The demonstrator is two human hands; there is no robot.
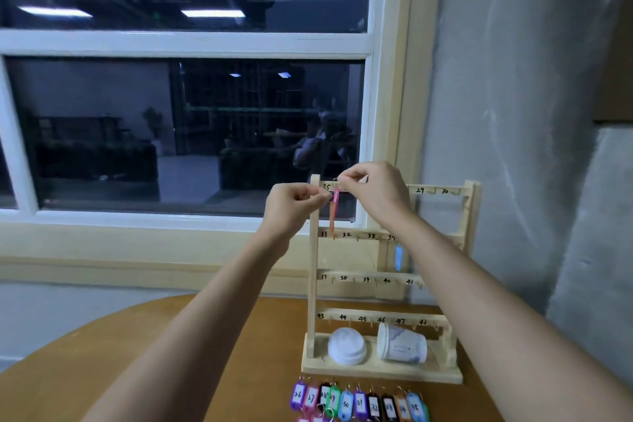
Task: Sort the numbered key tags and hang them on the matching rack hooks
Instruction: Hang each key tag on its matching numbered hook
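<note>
On rack [312, 267], 25–48; tags [346, 404] seemingly 26–35.

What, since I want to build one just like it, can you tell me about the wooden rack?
The rack is pale bare wood and stands upright on the round table. Its posts carry four rails with small hooks and handwritten black numbers, 25 at top left and 43 at bottom left. Its base tray holds a white lid and a paper cup lying on its side. The left hand and right hand pinch a pink tag at the top rail beside 25.
</note>
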